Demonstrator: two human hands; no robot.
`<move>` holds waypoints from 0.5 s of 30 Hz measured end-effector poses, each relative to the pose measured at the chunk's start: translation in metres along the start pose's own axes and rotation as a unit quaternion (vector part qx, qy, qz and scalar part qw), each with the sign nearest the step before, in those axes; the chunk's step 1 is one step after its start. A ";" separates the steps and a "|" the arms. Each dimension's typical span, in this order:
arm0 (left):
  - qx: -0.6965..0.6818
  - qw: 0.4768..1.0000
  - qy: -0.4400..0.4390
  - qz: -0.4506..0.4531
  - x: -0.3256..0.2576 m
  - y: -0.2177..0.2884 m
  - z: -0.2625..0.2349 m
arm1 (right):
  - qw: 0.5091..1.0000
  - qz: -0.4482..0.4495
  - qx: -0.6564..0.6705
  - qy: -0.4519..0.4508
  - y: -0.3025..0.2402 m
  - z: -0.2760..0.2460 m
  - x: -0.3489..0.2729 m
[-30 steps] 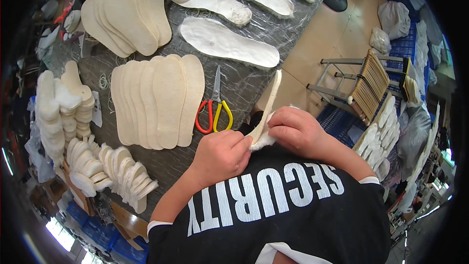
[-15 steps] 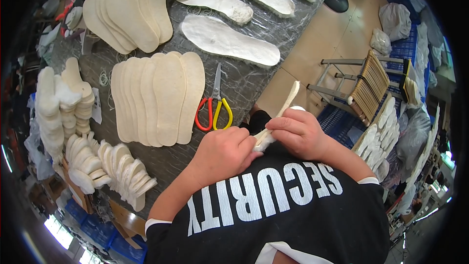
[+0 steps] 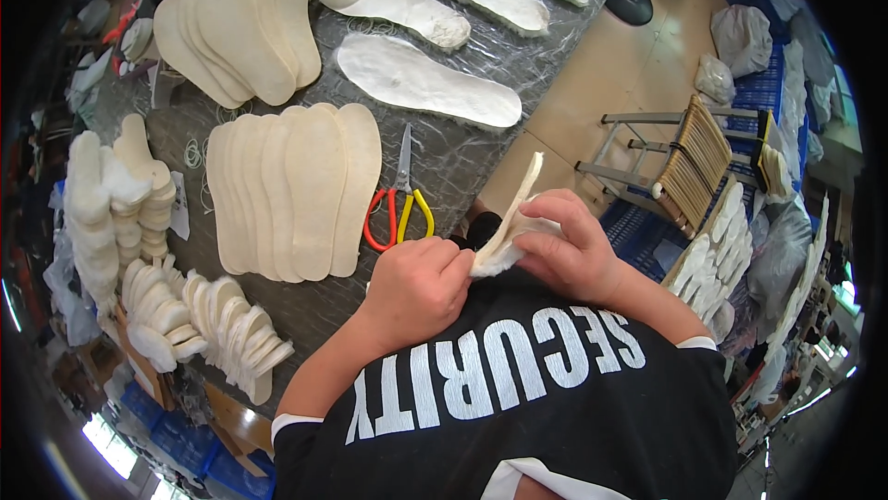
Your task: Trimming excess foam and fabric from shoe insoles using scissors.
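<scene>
Held edge-on above the near table edge, just in front of the chest: a cream insole [image 3: 514, 213], thin, stiff-looking, fleecy white along its lower end, tip pointing up and away. Pinched at that fluffy lower end by the left hand [image 3: 418, 285], curled into a loose fist with the fingers closed against the fleece. Gripped from the other side by the right hand [image 3: 572, 248], fingers bent over the insole's edge, thumb underneath, knuckles up. Both forearms rising from a black printed T-shirt [image 3: 518, 398]. Just beyond the left hand, flat on the crinkled clear plastic covering the grey table [image 3: 462, 153]: scissors [image 3: 400, 199] with one red and one yellow handle loop, blades pointing away. Left of those, a fanned row of smooth beige insoles [image 3: 296, 190]; a second fan [image 3: 242, 24] farther off. Beyond the scissors, woolly white insoles [image 3: 425, 82] laid singly. At the left table edge, stacks of fleecy white pieces [image 3: 120, 199]. To the right, on the floor, a metal-framed stool [image 3: 684, 162].
</scene>
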State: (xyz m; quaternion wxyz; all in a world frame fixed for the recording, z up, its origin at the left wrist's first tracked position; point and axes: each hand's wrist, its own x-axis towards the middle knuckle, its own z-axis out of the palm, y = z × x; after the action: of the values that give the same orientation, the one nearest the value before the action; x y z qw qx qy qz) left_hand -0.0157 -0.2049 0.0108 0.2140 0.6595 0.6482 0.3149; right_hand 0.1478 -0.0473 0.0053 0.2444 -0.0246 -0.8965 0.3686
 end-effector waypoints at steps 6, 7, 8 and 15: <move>0.009 1.000 -0.014 -0.002 0.000 0.000 -0.002 | 0.997 -0.043 -0.049 -0.044 0.006 -0.006 -0.001; 0.009 1.000 -0.014 -0.002 0.000 0.000 -0.002 | 0.996 -0.057 -0.050 -0.044 0.006 -0.006 -0.001; 0.006 1.000 -0.014 -0.003 0.000 0.000 -0.002 | 0.996 -0.058 -0.050 -0.044 0.005 -0.006 -0.001; 0.014 0.998 -0.059 0.016 0.003 0.003 -0.004 | 0.995 -0.035 -0.088 -0.022 0.001 -0.003 -0.002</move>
State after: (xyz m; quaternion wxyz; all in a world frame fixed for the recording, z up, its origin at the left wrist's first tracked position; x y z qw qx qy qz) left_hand -0.0162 -0.2031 0.0162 0.2378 0.6902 0.6279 0.2698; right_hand 0.1511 -0.0445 0.0055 0.2340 -0.0059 -0.9310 0.2800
